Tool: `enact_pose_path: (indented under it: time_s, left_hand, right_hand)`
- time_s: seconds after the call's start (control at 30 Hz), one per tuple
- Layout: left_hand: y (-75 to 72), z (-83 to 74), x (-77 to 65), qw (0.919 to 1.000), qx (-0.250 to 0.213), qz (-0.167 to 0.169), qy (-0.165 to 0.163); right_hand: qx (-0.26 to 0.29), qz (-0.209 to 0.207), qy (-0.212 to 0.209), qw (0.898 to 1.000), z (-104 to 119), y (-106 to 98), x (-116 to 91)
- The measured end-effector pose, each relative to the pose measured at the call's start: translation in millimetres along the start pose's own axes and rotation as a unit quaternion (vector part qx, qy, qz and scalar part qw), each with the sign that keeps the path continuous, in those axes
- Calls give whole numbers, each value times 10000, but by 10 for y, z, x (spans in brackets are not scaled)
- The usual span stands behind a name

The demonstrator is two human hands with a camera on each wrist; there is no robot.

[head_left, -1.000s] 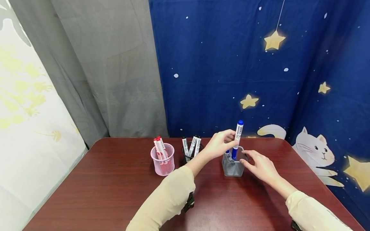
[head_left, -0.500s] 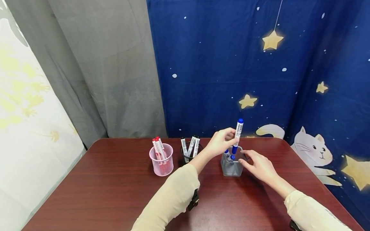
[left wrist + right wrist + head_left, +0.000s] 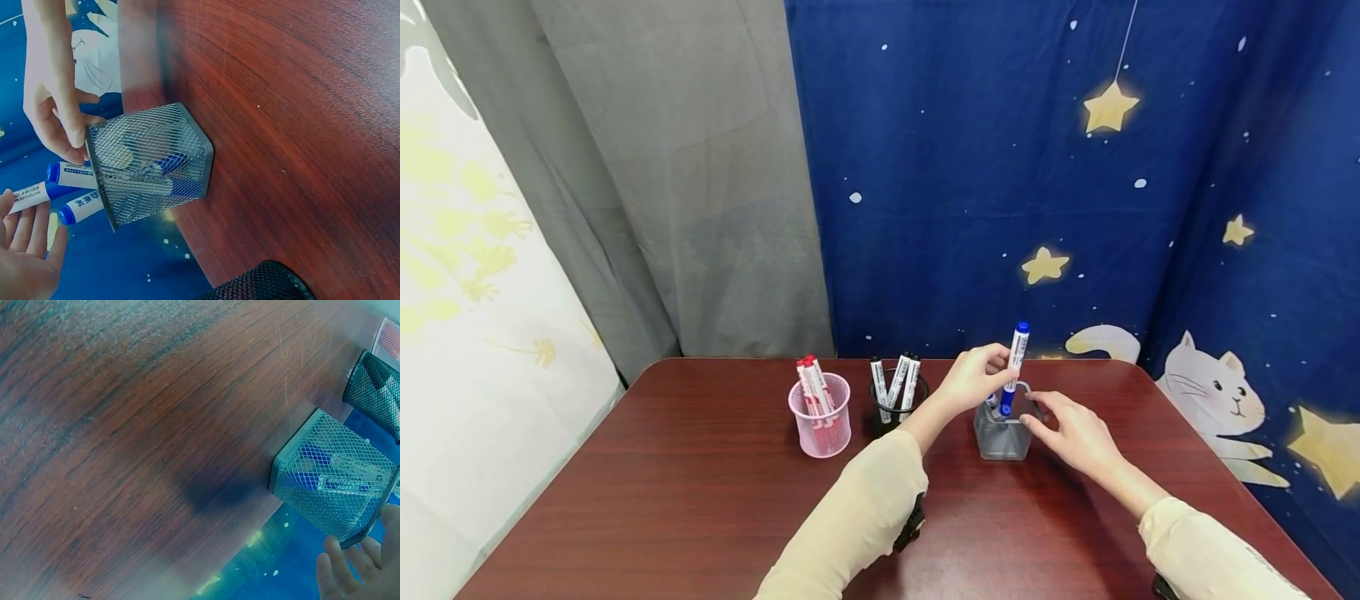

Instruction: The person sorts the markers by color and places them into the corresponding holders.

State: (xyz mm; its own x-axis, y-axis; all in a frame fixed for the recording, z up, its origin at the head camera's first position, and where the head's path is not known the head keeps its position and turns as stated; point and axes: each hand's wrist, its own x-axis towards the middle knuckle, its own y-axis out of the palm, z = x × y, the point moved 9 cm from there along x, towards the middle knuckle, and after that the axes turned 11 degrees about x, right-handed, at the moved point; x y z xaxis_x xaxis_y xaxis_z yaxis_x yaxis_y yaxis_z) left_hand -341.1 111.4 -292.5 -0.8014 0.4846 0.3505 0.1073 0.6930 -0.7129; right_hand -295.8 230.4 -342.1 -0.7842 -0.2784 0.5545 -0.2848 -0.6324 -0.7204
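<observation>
My left hand (image 3: 973,375) pinches a blue whiteboard marker (image 3: 1018,350) between thumb and fingers, holding it nearly upright over the grey mesh pen holder (image 3: 1003,440). In the left wrist view, two other blue markers (image 3: 81,208) lean inside the holder, with their blue ends sticking out past its rim. The lower blue end of the held marker comes right down beside them. My right hand (image 3: 1071,429) grips the holder's right rim, thumb toward the near side and fingers farther back. Through the mesh in the right wrist view, blue and white marker barrels (image 3: 350,481) show.
Left of the grey holder stands a round black mesh cup (image 3: 887,414) with several black markers (image 3: 897,382). Farther left is a pink mesh cup (image 3: 824,437) with red markers (image 3: 815,387). All stand toward the back of the brown table (image 3: 700,500), before a blue curtain (image 3: 962,167).
The held marker rose slightly out of the grey holder by half a second ago, then came down again with the left hand. The right hand stays at the holder's rim.
</observation>
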Motion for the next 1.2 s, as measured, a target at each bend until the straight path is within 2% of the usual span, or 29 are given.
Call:
enact_pose_path:
  time_s: [0.2, 0.43, 0.67, 1.03, 1.2]
  left_hand:
    - [19, 11, -19, 10000, 46, -25, 42]
    - [-38, 16, -58, 9995, -130, -208, 195]
    - [-73, 40, -124, 9988, -295, -239, 310]
    - [-98, 58, -351, 9978, -379, -89, 539]
    - [-127, -13, -490, 9961, -501, 34, 719]
  right_hand:
    - [-22, -66, -59, 10000, -7, -1, -5]
    - [-14, 17, -8, 10000, -5, 7, 0]
    - [-24, 56, -18, 10000, -3, 10, -1]
    - [-56, 57, 30, 10000, -14, 23, -7]
    - [-93, 50, 49, 9999, -18, 25, -7]
